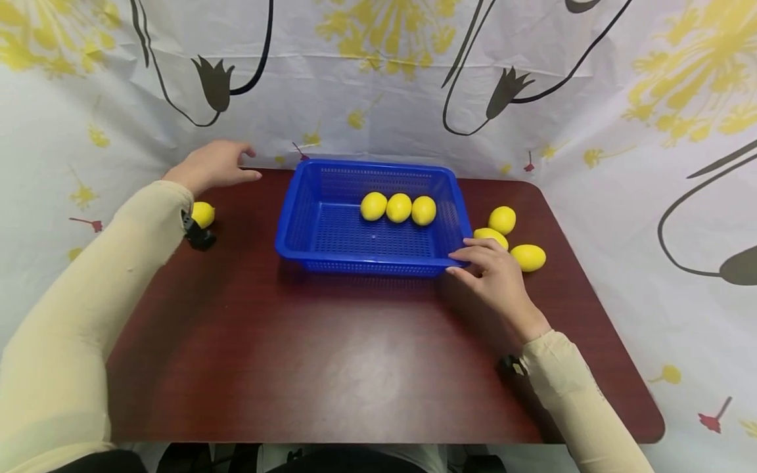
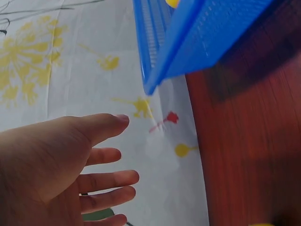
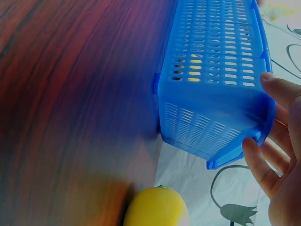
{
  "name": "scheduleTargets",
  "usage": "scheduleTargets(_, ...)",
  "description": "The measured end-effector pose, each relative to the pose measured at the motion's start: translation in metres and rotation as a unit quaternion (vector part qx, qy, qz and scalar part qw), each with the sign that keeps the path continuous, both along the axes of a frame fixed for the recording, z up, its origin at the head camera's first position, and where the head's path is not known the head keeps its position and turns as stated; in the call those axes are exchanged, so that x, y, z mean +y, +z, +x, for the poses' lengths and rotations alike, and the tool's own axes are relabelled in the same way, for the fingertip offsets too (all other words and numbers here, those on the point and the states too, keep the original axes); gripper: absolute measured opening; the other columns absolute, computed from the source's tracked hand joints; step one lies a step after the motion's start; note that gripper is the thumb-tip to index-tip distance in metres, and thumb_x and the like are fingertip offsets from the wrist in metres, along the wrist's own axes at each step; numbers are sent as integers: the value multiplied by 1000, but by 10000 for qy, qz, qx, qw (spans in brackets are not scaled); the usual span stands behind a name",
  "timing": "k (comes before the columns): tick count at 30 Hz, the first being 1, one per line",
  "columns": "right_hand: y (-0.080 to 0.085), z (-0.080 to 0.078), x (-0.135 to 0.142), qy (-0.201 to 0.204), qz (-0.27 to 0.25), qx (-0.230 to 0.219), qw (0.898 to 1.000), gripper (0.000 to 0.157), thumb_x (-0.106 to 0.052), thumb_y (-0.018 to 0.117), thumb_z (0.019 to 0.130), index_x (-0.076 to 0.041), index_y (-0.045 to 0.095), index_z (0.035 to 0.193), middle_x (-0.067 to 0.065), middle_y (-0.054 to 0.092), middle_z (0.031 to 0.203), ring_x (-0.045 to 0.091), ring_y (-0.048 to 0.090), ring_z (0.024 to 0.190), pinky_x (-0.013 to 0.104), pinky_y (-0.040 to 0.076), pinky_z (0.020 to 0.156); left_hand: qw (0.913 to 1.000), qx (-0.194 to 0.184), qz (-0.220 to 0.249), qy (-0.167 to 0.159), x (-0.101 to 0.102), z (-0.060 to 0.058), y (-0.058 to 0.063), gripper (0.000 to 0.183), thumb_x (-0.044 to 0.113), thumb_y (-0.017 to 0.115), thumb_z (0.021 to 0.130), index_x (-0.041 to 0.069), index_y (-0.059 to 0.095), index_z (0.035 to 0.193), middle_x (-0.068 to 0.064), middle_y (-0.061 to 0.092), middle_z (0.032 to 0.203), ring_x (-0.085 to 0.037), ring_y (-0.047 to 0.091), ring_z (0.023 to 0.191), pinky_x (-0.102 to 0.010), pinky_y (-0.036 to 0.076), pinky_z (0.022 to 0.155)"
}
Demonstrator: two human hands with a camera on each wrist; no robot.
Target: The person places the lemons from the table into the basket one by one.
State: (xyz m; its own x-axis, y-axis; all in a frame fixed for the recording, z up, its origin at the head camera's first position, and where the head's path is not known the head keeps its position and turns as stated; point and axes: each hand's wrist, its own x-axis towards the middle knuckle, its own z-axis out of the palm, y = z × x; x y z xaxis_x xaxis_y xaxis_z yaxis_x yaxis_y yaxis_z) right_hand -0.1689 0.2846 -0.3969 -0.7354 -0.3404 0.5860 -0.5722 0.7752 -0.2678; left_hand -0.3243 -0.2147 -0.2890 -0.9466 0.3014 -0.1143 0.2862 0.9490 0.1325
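Note:
A blue plastic basket point(image 1: 372, 260) with slotted walls stands toward the back of the table, holding a row of three lemons point(image 1: 399, 208). My right hand point(image 1: 493, 272) grips its near right corner, thumb at the front of the rim and fingers around the side; the right wrist view shows the fingertips right at the rim point(image 3: 269, 117). Left of the basket my left hand point(image 1: 215, 164) is held apart from it, fingers loosely spread and holding nothing. In the left wrist view, the basket's corner point(image 2: 153, 84) lies beyond that thumb.
Three lemons point(image 1: 528, 258) lie on the table right of the basket, beside my right hand. Another lemon point(image 1: 203, 214) is at the left, partly hidden by my left sleeve. A patterned white cloth point(image 1: 378, 98) hangs behind the dark red wooden table point(image 1: 355, 368).

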Motion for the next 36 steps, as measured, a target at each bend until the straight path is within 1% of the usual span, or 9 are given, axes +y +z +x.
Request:
scheduleTargets(5,-1,-1,0,27,-22,21,10000,31,-26,82,71,-16,74,100,2,74,97,22,59,112,38,52,83,9999,35,-105,-61,-18,10,-7,66,49,52,91,1,43,135,-28,53,128,-42,48,118,-59,39,99)
scheduleTargets(7,0,0,0,36,-16,39,10000,31,-26,82,71,-16,74,100,2,74,97,22,59,112,37,52,83,9999,-37,-148,-41,-25,15,-11,68,51,51,91,0,42,136,-29,50,130,-45,44,119,-61,37,99)
scheduleTargets(13,2,1,-1,49,-49,76,9999,31,-24,82,71,-15,74,99,4,74,97,23,59,112,37,51,84,9991,-219,-340,157,-47,23,-31,72,51,50,92,2,35,142,-33,35,140,-54,27,128,-68,29,102)
scheduleTargets(16,3,2,-2,36,-42,77,10000,31,-24,82,70,-14,74,99,4,74,97,22,59,112,36,52,80,9985,-306,-389,229,-58,25,-43,74,51,51,91,4,30,144,-34,31,143,-55,24,129,-69,29,99)
scheduleTargets(20,2,2,-3,19,-29,93,10000,31,-24,82,70,-14,74,99,4,74,97,22,59,112,34,53,76,9981,-402,-346,329,-70,29,-56,76,51,53,90,5,29,145,-33,30,141,-54,25,127,-70,31,97)
scheduleTargets(24,1,2,-3,18,-35,84,10000,31,-23,82,71,-14,74,99,4,74,97,22,59,112,35,53,78,9981,-387,-279,396,-77,33,-67,75,49,56,88,5,31,143,-33,34,138,-52,29,124,-69,33,96)
scheduleTargets(27,1,1,-2,11,-33,76,10000,31,-23,82,71,-14,74,99,4,74,97,22,59,112,35,52,79,9982,-332,-230,436,-82,32,-75,73,47,58,87,5,35,141,-32,36,136,-51,31,121,-68,36,93)
scheduleTargets(32,0,0,-2,-2,-39,34,10000,31,-23,82,71,-14,74,100,4,74,98,22,59,112,36,52,80,9980,-251,-115,568,-90,32,-84,70,45,60,86,2,39,138,-32,38,132,-50,34,117,-65,38,89)
scheduleTargets(36,0,1,-2,-12,-30,-7,10000,31,-24,82,71,-15,74,100,4,74,98,22,59,113,36,52,81,9975,-199,-55,679,-97,33,-91,72,44,61,85,-1,39,137,-32,37,129,-49,34,112,-63,39,85)
